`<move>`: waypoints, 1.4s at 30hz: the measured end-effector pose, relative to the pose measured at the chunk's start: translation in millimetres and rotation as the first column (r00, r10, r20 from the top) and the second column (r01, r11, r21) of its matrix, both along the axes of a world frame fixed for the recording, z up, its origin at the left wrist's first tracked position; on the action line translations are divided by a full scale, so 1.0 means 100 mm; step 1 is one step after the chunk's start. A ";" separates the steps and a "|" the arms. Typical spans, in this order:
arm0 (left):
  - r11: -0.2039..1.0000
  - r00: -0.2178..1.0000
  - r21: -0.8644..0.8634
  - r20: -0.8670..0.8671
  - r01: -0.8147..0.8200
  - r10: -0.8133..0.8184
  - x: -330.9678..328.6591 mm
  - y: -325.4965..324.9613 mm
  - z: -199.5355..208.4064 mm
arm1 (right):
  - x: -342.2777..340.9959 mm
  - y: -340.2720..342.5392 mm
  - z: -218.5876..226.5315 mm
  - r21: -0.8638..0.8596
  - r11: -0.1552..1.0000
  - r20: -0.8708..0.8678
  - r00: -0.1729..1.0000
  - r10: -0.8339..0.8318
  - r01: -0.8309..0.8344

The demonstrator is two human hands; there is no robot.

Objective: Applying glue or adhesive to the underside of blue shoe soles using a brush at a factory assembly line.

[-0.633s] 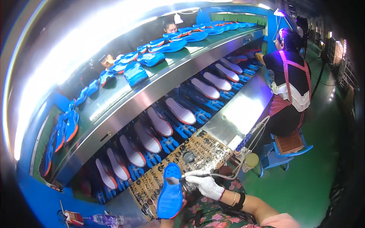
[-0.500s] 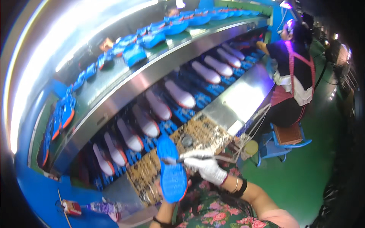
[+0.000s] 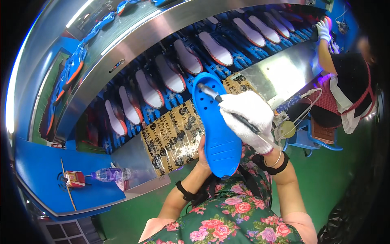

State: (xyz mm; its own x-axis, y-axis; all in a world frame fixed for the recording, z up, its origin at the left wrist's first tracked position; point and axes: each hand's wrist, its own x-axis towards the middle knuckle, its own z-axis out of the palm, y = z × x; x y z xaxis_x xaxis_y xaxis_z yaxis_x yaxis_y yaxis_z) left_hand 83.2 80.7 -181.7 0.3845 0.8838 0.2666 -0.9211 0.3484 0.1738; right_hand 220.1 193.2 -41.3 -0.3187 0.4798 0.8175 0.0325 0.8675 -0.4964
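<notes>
A blue shoe sole point(image 3: 222, 148) with a row of small holes near its far end is held up in front of me, with a thin red edge showing at its near end. Bare and partly hidden behind it, my left hand point(image 3: 202, 157) grips its lower left side. In a white knitted glove, my right hand point(image 3: 251, 118) closes round a brush point(image 3: 210, 92) with a dark handle. The bristles rest on the inner face of the sole, close to the holes at its far end.
White-topped shoe pieces point(image 3: 187, 57) line a conveyor ahead, among blue soles. A taped cardboard strip point(image 3: 174, 140) edges it. On the left are a plastic bottle point(image 3: 111, 175) and a small red box point(image 3: 75, 179). A co-worker's gloved hand point(image 3: 323, 30) reaches in at far right, beside a blue stool point(image 3: 300, 140).
The view has shifted, and the sole now appears larger and farther up. My right hand has carried the brush from the sole's middle to its far end.
</notes>
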 end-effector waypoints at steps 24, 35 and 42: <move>0.797 0.736 -0.192 -0.549 -0.573 0.396 -0.17 0.33 0.20 | -0.06 -0.14 -0.58 -0.215 0.975 -0.198 0.980 0.017 -0.060; 0.883 0.874 -0.069 -0.192 -0.465 0.445 -0.12 0.56 0.34 | -0.02 -0.26 -0.55 -0.184 0.978 -0.099 0.992 0.081 -0.098; 0.915 0.916 -0.056 -0.072 -0.399 0.395 -0.19 0.67 0.23 | 0.05 -0.33 -0.65 -0.153 0.967 0.005 0.979 0.206 -0.203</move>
